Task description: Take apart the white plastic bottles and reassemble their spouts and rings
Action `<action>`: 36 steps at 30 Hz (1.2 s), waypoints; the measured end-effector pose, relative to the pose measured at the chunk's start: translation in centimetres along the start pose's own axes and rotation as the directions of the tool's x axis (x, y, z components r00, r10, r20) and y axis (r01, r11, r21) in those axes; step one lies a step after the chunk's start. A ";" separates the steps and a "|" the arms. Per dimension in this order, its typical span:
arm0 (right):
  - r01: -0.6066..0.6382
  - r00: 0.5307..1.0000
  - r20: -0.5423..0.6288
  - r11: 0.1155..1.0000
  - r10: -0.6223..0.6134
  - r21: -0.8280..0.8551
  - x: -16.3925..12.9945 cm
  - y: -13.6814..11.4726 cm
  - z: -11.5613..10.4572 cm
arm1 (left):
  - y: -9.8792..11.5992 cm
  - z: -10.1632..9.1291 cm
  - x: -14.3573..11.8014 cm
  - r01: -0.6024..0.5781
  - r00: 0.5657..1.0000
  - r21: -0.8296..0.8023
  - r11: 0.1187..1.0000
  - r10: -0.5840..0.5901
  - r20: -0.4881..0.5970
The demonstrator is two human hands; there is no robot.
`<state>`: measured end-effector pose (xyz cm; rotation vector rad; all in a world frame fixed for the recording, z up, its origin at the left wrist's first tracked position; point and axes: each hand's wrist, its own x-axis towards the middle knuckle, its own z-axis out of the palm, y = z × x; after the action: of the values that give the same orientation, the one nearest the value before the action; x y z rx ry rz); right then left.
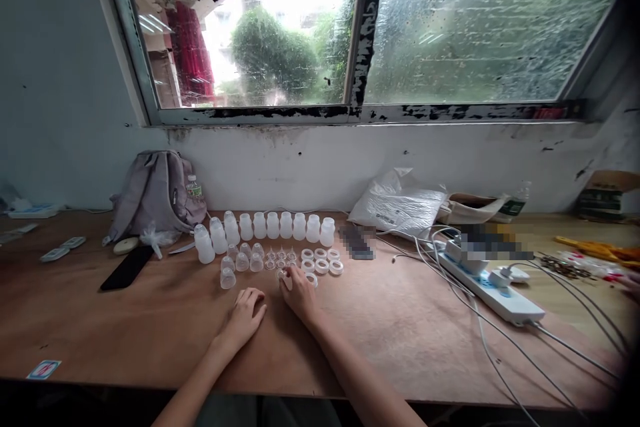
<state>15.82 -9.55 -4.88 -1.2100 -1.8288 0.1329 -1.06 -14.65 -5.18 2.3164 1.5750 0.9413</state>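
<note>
My right hand [299, 291] reaches to the front of a group of small clear bottle nipples [281, 256], its fingertips pinched on one nipple [281, 274] that they partly cover. White screw rings [322, 267] stand in rows just right of it, one partly behind my fingers. My left hand [245, 312] rests on the tabletop, fingers extended and thumb apart, holding nothing. Just beyond it are several translucent domed caps [228, 278]. Behind all these, frosted baby bottles [273, 225] stand upright in a curved row.
At the left lie a black phone [127, 268], a round cream lid [126, 245] and a grey backpack [156, 193]. A white power strip [493, 290] with trailing cables occupies the right side. A silvery plastic bag [397, 205] lies against the wall below the window.
</note>
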 end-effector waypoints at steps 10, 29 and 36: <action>0.025 0.988 0.156 0.992 -0.005 -0.126 1.8 -0.4 2.3 | -2.2 -4.5 -1.8 -0.073 0.996 0.132 0.988 0.079 -0.038; 0.037 0.999 0.030 0.994 -0.034 -0.107 1.2 -0.7 1.6 | -8.4 -12.9 8.2 0.259 0.881 0.373 0.891 -0.060 -0.469; 0.056 0.998 0.012 0.997 -0.055 -0.048 0.9 -0.9 1.4 | -5.9 -12.2 17.3 0.239 0.958 0.563 0.791 -0.099 -0.268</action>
<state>14.11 -8.76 -4.66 -1.1924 -1.8824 0.0645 -8.71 0.84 8.36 2.4287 2.4258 0.7627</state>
